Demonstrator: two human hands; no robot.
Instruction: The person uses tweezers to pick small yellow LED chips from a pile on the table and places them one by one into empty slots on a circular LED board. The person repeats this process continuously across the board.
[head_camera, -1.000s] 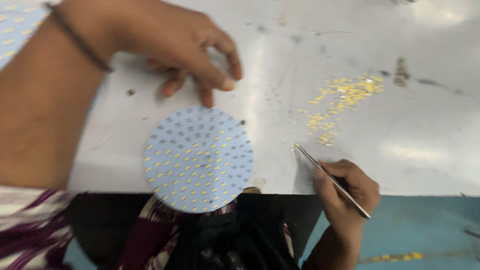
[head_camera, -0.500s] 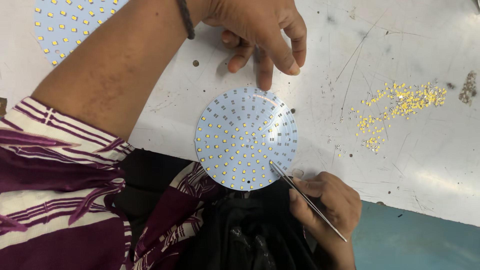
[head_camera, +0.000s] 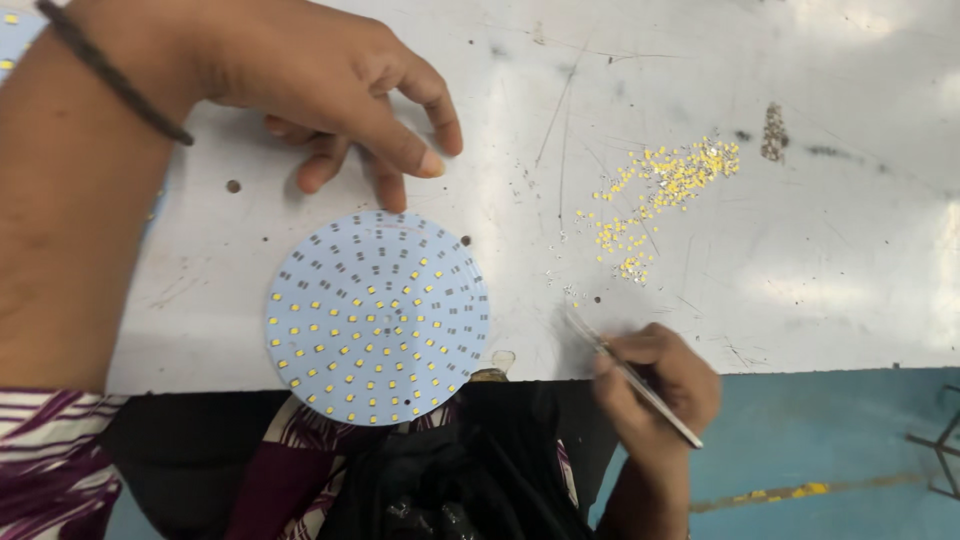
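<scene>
Grey metal table (head_camera: 800, 280) fills most of the view, scratched and dotted with small holes, its near edge running across the lower part; blue floor (head_camera: 840, 440) shows beyond that edge at lower right. Left hand (head_camera: 330, 80) and forearm reach in from the upper left, a dark band (head_camera: 110, 75) around the wrist; the hand is arched above the table with fingers curled downward and loosely spread, closed on nothing, fingertips just beyond the far rim of the disc, whether touching the table cannot be told. Round pale blue disc (head_camera: 378, 316) lies flat at the near edge of the table, its lower rim hanging slightly over; rings of small pads cover it, the lower and left ones filled with tiny yellow chips, many upper-right ones bare. Right hand (head_camera: 655, 385) sits at the table edge, right of the disc and apart from it, fingers pinched around thin metal tweezers (head_camera: 630, 378) held slantwise, tip resting on the table toward the upper left. Scatter of small yellow chips (head_camera: 660, 190) lies loose on the table, well beyond the tweezers tip, with a small dark smudge (head_camera: 772, 130) just past it
</scene>
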